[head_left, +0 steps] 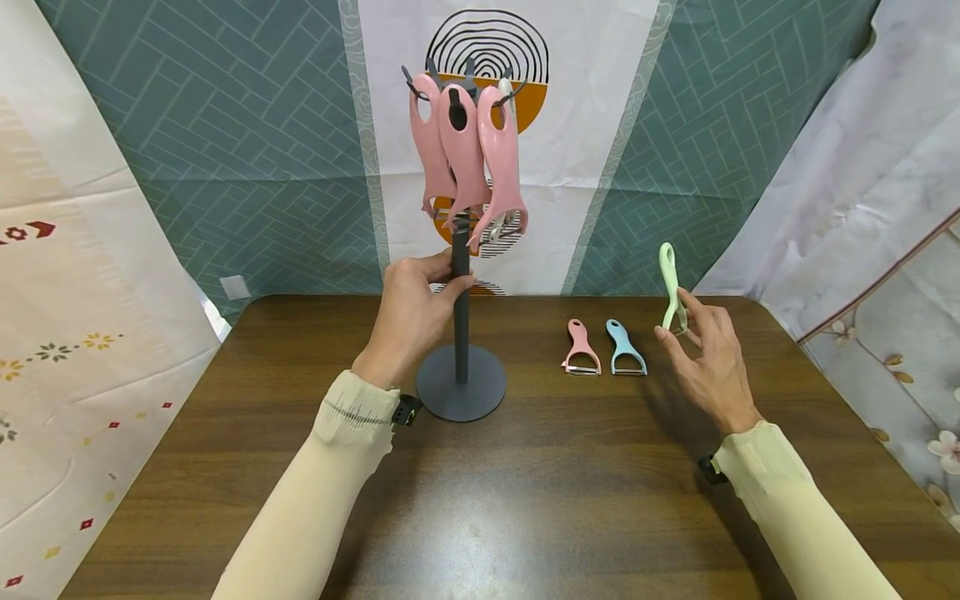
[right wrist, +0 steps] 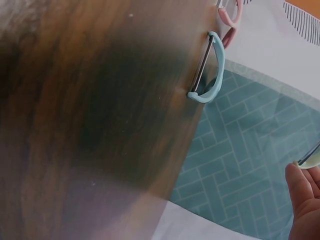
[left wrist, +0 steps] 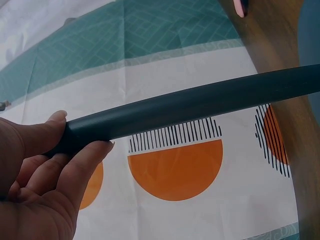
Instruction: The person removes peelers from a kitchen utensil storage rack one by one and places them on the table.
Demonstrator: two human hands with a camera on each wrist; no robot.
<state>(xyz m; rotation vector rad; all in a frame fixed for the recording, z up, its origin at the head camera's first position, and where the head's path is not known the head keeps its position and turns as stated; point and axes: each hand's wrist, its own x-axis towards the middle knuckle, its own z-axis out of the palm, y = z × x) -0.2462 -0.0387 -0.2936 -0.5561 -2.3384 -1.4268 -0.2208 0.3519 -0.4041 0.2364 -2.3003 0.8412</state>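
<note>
My left hand (head_left: pixel 416 308) grips the dark post (head_left: pixel 461 333) of a stand with a round base (head_left: pixel 480 392). In the left wrist view, thumb and fingers wrap the post (left wrist: pixel 190 107). Several pink peelers (head_left: pixel 465 154) hang from hooks at its top, with a pale one partly hidden behind them. On the right, my right hand (head_left: pixel 708 358) pinches a light green peeler (head_left: pixel 669 283) by its blade end, handle pointing up, above the table. Left of that hand, a pink peeler (head_left: pixel 579 346) and a blue peeler (head_left: pixel 625 347) lie side by side.
Everything stands on a brown wooden table (head_left: pixel 480 500). Behind its far edge hangs a patterned cloth (head_left: pixel 285 208) in green and white. Pale curtains (head_left: pixel 847 167) hang at the sides.
</note>
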